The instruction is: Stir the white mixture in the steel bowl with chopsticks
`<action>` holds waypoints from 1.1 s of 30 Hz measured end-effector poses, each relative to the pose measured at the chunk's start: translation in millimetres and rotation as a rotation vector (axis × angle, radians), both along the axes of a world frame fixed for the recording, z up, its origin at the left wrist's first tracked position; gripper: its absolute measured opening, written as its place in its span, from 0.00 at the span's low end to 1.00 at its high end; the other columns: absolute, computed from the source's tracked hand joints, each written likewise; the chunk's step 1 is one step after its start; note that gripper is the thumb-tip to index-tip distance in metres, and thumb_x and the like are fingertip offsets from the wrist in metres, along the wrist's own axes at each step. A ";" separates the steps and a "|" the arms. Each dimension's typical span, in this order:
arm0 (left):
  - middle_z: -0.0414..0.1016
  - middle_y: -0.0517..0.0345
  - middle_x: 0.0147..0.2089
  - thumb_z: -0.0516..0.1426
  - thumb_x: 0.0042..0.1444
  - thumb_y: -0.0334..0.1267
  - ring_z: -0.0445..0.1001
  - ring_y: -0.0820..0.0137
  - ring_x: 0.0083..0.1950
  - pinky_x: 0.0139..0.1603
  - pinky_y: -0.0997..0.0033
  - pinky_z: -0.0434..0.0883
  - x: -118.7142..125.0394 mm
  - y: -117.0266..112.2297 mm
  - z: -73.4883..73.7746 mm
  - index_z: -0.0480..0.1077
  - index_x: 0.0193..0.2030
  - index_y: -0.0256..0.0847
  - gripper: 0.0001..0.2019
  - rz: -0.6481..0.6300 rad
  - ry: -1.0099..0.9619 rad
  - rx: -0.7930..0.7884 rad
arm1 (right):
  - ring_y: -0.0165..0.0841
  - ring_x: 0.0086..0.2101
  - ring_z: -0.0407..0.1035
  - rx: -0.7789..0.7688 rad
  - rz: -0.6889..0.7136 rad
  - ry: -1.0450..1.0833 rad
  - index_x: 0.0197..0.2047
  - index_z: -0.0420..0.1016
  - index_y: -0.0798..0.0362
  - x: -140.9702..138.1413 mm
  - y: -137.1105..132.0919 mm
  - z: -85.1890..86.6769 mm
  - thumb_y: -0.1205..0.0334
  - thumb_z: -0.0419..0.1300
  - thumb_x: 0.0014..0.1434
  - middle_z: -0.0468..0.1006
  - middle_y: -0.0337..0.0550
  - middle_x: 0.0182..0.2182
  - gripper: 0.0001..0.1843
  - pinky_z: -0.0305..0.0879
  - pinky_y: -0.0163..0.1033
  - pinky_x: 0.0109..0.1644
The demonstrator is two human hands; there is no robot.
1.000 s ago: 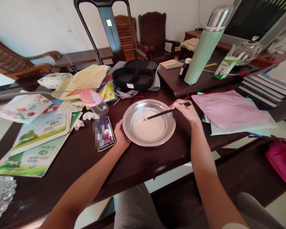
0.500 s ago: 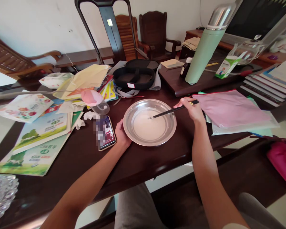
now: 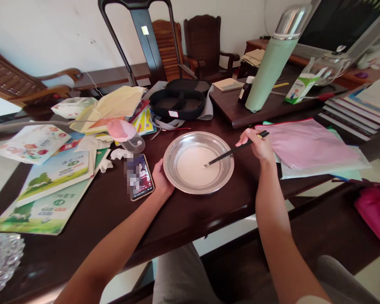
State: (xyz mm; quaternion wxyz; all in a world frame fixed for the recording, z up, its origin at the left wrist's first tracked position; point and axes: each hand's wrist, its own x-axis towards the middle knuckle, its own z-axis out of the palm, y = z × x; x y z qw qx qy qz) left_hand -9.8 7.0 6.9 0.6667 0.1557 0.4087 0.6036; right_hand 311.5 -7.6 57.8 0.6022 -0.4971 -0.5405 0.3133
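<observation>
A round metal bowl point(image 3: 223, 181) stands on the dark table, holding a pale, milky liquid point(image 3: 193, 169). My left hand point(image 3: 162, 179) grips the bowl's left rim, its fingers partly hidden behind and under the edge. In my right hand point(image 3: 258, 143), to the right of the bowl, are black chopsticks point(image 3: 234, 150) with gold bands near the upper end. They slant down to the left, and their tips dip into the liquid near the middle. Just left of my left hand lies a phone point(image 3: 142, 177) with its screen lit.
Behind the phone are a pink-topped cup point(image 3: 126, 135) and crumpled tissues point(image 3: 106, 164). Workbooks point(image 3: 50, 202) cover the left side; a glass dish point(image 3: 3, 266) sits at the near left. A black case point(image 3: 177, 105) lies behind the bowl. Rightward are a green thermos point(image 3: 269, 71) and a pink folder point(image 3: 310, 143).
The chopstick tips have moved a little right and toward me through the liquid, and my right hand has shifted slightly right. My left hand and the bowl stay in place.
</observation>
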 end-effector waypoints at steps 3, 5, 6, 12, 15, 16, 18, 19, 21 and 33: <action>0.85 0.57 0.32 0.68 0.49 0.49 0.85 0.52 0.48 0.56 0.53 0.79 -0.1 -0.3 1.0 0.78 0.28 0.44 0.11 0.001 -0.008 -0.011 | 0.44 0.33 0.83 -0.054 0.181 -0.053 0.22 0.81 0.45 -6.5 0.7 1.3 0.27 0.70 0.57 0.85 0.43 0.24 0.30 0.78 0.50 0.47; 0.85 0.56 0.33 0.67 0.50 0.48 0.85 0.52 0.47 0.55 0.54 0.80 -0.1 -0.4 1.1 0.79 0.29 0.44 0.11 0.000 -0.010 -0.019 | 0.44 0.34 0.83 -0.065 0.222 -0.076 0.25 0.83 0.46 -11.1 1.6 2.8 0.28 0.72 0.55 0.86 0.45 0.27 0.29 0.78 0.49 0.48; 0.85 0.56 0.33 0.67 0.50 0.48 0.85 0.53 0.47 0.55 0.54 0.80 -0.1 -0.4 0.9 0.79 0.29 0.44 0.11 -0.001 -0.010 -0.020 | 0.44 0.35 0.84 -0.060 0.198 -0.077 0.25 0.83 0.47 -11.5 1.8 3.2 0.29 0.73 0.55 0.87 0.45 0.27 0.28 0.78 0.49 0.49; 0.85 0.55 0.32 0.67 0.50 0.48 0.85 0.52 0.49 0.56 0.55 0.79 0.5 0.1 -0.5 0.79 0.30 0.43 0.11 0.019 -0.012 -0.010 | 0.42 0.30 0.81 0.017 0.007 0.011 0.20 0.78 0.45 1.5 0.5 -0.9 0.28 0.68 0.60 0.81 0.41 0.20 0.32 0.77 0.50 0.48; 0.85 0.55 0.33 0.67 0.51 0.48 0.85 0.51 0.49 0.56 0.55 0.79 0.5 0.0 0.1 0.79 0.29 0.44 0.10 0.019 -0.015 -0.016 | 0.42 0.32 0.82 -0.038 0.187 -0.034 0.22 0.80 0.46 -4.0 1.8 -0.2 0.29 0.71 0.58 0.84 0.42 0.23 0.30 0.77 0.49 0.47; 0.85 0.55 0.33 0.67 0.51 0.48 0.85 0.52 0.49 0.55 0.55 0.79 0.4 0.0 0.3 0.79 0.29 0.44 0.10 0.017 -0.017 -0.019 | 0.43 0.33 0.83 -0.057 0.231 -0.055 0.23 0.82 0.46 -6.8 2.5 0.5 0.29 0.72 0.57 0.85 0.42 0.25 0.29 0.77 0.49 0.48; 0.85 0.55 0.33 0.67 0.50 0.48 0.85 0.52 0.47 0.55 0.55 0.79 0.1 -0.1 0.7 0.80 0.29 0.43 0.10 0.012 -0.021 -0.027 | 0.43 0.34 0.83 -0.069 0.222 -0.071 0.26 0.84 0.46 -9.3 3.6 1.7 0.29 0.73 0.55 0.87 0.42 0.27 0.28 0.77 0.49 0.49; 0.86 0.55 0.33 0.67 0.50 0.48 0.85 0.52 0.46 0.54 0.55 0.79 -0.1 -0.2 0.7 0.80 0.29 0.43 0.10 0.011 -0.021 -0.029 | 0.42 0.34 0.83 -0.060 0.173 -0.061 0.26 0.84 0.46 -8.4 3.7 1.8 0.29 0.73 0.54 0.86 0.42 0.27 0.28 0.77 0.49 0.50; 0.86 0.55 0.33 0.67 0.50 0.48 0.85 0.53 0.46 0.55 0.55 0.79 -0.6 -0.1 0.4 0.81 0.30 0.43 0.11 0.005 -0.020 -0.028 | 0.42 0.32 0.82 -0.016 0.049 -0.010 0.24 0.82 0.46 -3.4 3.0 0.8 0.29 0.73 0.56 0.85 0.40 0.24 0.28 0.77 0.48 0.49; 0.85 0.57 0.32 0.66 0.50 0.47 0.84 0.56 0.43 0.53 0.57 0.79 0.5 -0.1 1.7 0.80 0.29 0.43 0.10 0.018 -0.020 -0.026 | 0.41 0.32 0.82 -0.007 0.063 -0.032 0.24 0.83 0.46 -4.2 1.8 2.5 0.30 0.72 0.57 0.85 0.42 0.25 0.28 0.78 0.48 0.48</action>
